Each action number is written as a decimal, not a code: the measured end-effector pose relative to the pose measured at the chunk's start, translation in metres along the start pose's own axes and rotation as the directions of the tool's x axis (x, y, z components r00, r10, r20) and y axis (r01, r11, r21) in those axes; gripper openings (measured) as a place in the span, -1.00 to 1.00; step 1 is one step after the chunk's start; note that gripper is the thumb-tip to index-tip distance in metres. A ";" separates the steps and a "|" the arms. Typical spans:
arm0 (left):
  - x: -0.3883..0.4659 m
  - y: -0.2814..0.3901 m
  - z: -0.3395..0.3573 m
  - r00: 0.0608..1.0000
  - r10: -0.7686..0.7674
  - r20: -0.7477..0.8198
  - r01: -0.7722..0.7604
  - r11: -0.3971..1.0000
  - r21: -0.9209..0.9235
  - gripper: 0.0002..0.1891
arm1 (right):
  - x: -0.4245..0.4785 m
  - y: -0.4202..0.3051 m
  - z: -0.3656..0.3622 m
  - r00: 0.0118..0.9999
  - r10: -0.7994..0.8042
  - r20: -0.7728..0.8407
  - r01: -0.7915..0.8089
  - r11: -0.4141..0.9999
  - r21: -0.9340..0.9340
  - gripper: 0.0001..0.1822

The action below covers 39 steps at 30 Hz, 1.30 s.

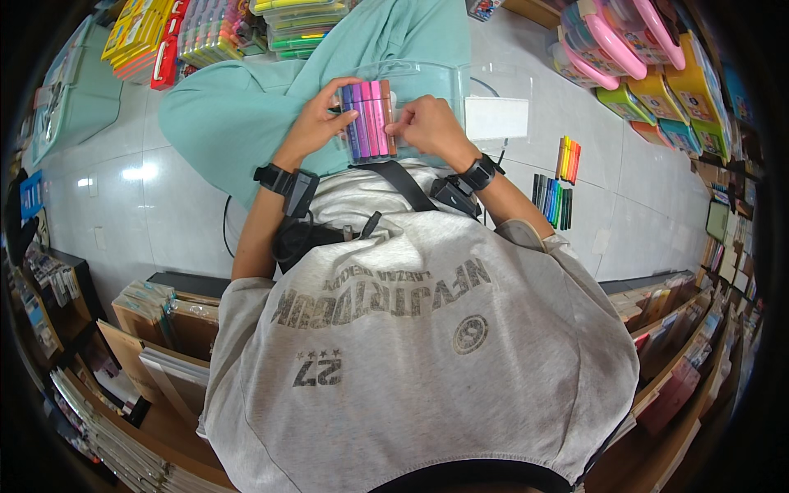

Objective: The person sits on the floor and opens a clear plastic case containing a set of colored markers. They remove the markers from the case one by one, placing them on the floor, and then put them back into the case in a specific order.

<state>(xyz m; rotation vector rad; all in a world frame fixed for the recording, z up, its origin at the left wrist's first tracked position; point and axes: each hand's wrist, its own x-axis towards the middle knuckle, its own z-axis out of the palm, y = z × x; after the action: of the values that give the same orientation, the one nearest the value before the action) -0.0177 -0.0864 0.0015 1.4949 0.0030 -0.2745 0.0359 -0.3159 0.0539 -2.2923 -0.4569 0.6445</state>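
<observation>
Several capped marker pens [373, 120], blue, purple, pink and brown, lie side by side in a clear plastic piece over my lap. My left hand [323, 117] grips their left side, with the thumb on the front and fingers around the top left. My right hand [428, 123] is closed at the right edge, its fingertips at the brown marker; whether they pinch it I cannot tell. Behind the hands rests an open clear plastic case [431, 77], with a white card [496, 117] at its right part.
Yellow-to-red markers [568, 160] and grey, blue and green markers [552, 201] lie on the tiled floor at right. Boxed pens [302, 28] stand at the top, a mint bin [83, 92] at upper left, pink-handled cases [607, 43] at upper right. Shelves surround me.
</observation>
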 end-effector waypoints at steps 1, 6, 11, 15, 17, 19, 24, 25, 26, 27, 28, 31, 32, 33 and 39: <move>0.000 0.000 0.000 1.000 0.003 -0.001 -0.003 1.000 0.003 -0.46 | 0.000 0.000 -0.002 1.000 -0.004 -0.009 0.004 0.999 -0.047 -0.63; -0.002 0.006 0.001 1.000 0.006 0.004 -0.007 0.999 0.044 -0.46 | 0.005 0.003 0.002 0.998 -0.034 -0.056 0.018 0.966 -0.259 -0.58; -0.001 0.003 -0.001 1.000 0.005 0.030 -0.007 0.997 0.071 -0.42 | 0.003 0.012 0.002 0.992 -0.129 -0.010 0.126 0.983 -0.137 -0.64; -0.001 0.004 0.004 1.000 0.025 -0.009 -0.025 0.999 -0.023 -0.42 | -0.018 0.020 -0.017 0.989 -0.141 -0.035 0.145 0.977 0.157 -0.68; 0.003 -0.005 0.006 0.983 0.180 -0.030 -0.172 0.970 0.174 -0.43 | -0.030 0.035 -0.035 0.973 -0.140 -0.184 0.183 0.954 0.237 -0.69; 0.005 -0.006 0.006 0.968 0.241 -0.071 -0.206 0.922 0.328 -0.44 | -0.037 0.067 -0.059 0.902 -0.083 -0.423 0.206 0.945 0.254 -0.70; 0.014 -0.008 0.011 0.938 0.268 -0.222 -0.117 0.844 0.523 -0.39 | -0.062 0.182 -0.139 0.615 0.297 -0.731 -0.235 0.953 0.190 -0.69; 0.017 -0.010 0.016 0.926 0.307 -0.219 -0.137 0.815 0.563 -0.37 | -0.072 0.214 -0.149 0.553 0.340 -0.761 -0.351 0.923 0.158 -0.67; 0.017 -0.008 0.018 0.914 0.344 -0.217 -0.149 0.779 0.609 -0.34 | -0.086 0.244 -0.151 0.517 0.283 -0.808 -0.454 0.891 0.022 -0.67; 0.016 -0.004 0.021 0.900 0.380 -0.213 -0.155 0.737 0.658 -0.32 | -0.098 0.273 -0.150 0.489 0.222 -0.844 -0.549 0.829 -0.100 -0.66; 0.016 0.001 0.028 0.909 0.322 -0.266 -0.104 0.792 0.602 -0.24 | -0.107 0.304 -0.148 0.494 0.219 -0.841 -0.606 0.781 -0.152 -0.70; 0.013 0.002 0.034 0.941 0.103 -0.322 0.061 0.886 0.460 -0.22 | -0.124 0.361 -0.130 0.422 0.373 -0.826 -0.726 0.685 -0.061 -0.70; 0.014 0.000 0.034 0.940 0.114 -0.321 0.052 0.883 0.467 -0.22 | -0.127 0.370 -0.125 0.407 0.388 -0.827 -0.733 0.679 -0.042 -0.69; 0.015 -0.003 0.033 0.938 0.128 -0.321 0.043 0.878 0.476 -0.22 | -0.127 0.374 -0.119 0.393 0.401 -0.827 -0.737 0.675 -0.023 -0.69; 0.019 -0.023 0.021 0.934 0.211 -0.288 -0.066 0.894 0.443 -0.24 | -0.110 0.389 -0.110 0.449 0.449 -0.772 -0.765 0.640 -0.073 -0.67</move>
<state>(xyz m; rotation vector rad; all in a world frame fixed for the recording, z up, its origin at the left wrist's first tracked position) -0.0068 -0.1116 -0.0229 1.9571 0.1083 0.1076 0.0621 -0.6972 -0.1181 -2.8840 0.7757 -0.1023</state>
